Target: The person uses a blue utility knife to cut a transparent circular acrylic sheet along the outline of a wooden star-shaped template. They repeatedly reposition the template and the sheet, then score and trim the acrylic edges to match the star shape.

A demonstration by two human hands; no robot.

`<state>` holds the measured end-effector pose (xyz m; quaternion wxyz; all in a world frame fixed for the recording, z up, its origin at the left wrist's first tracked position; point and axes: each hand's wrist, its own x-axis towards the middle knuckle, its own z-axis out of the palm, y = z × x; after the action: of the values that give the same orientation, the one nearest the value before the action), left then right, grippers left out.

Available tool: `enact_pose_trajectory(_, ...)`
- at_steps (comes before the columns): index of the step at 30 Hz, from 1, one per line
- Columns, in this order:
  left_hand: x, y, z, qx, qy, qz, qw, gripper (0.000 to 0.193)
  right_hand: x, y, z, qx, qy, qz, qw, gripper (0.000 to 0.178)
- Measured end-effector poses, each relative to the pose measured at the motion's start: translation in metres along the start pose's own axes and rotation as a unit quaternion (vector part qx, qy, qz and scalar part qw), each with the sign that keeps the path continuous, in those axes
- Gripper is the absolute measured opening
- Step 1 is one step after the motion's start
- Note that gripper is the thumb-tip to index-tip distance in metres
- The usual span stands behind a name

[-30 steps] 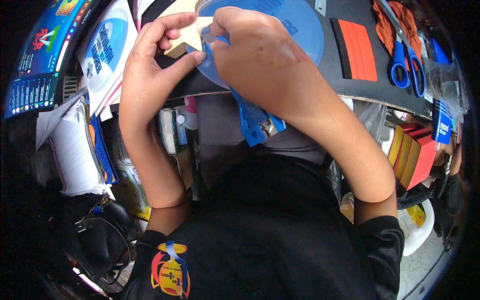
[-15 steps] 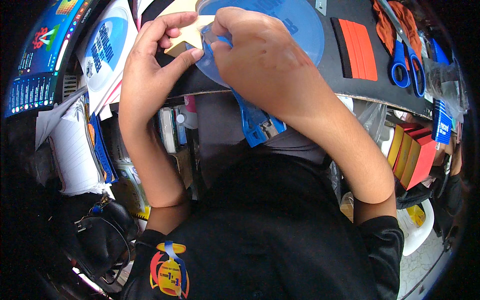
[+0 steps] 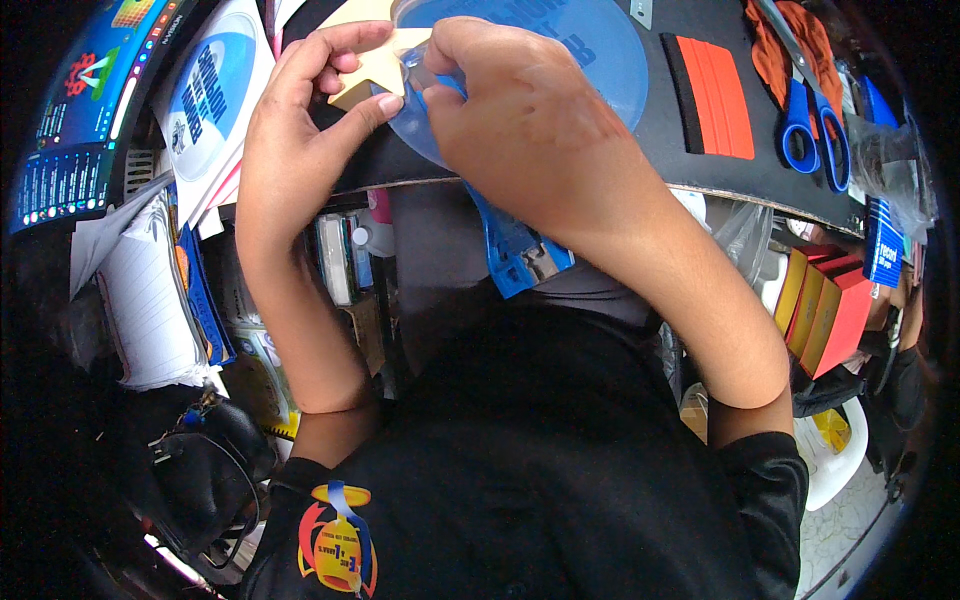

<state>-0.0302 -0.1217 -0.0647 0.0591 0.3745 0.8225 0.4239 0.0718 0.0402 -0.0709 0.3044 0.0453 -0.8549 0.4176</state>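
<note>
Your left hand (image 3: 300,115), half-curled, grips the cream star block (image 3: 383,66); your right hand (image 3: 535,120) clenches the blue tool (image 3: 500,240). Block likely light, stiff; hold side edges.

The left hand (image 3: 300,125) holds a yellow star (image 3: 378,65) between its thumb and bent fingers. The right hand (image 3: 525,120) grips a blue tool (image 3: 528,258), whose lower end shows beneath the wrist; its fingertips are just beside the star. Under the right hand lies a blue disc (image 3: 612,75) on a black table (image 3: 655,165). To the right are a red squeegee (image 3: 712,100) and blue-handled scissors (image 3: 800,145) partly over an orange cloth (image 3: 762,55). A lit screen (image 3: 80,120) stands at far left, near a printed sheet (image 3: 205,100).
</note>
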Motion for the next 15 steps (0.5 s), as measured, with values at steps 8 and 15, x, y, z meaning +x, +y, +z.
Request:
enact_pose_trajectory(8, -0.0004, -0.0009, 0.0005, -0.007, 0.001, -0.004, 1.0, 0.05, -0.0017, 0.0009, 0.0008, 0.012, -0.001, 0.009, 1.0, 0.007)
enact_pose_trajectory(15, -0.0003, -0.0025, 0.0003, -0.013, -0.005, -0.005, 1.0, 0.05, -0.0011, 0.0031, 0.0091, 0.043, 0.013, 0.028, 0.999, 0.01)
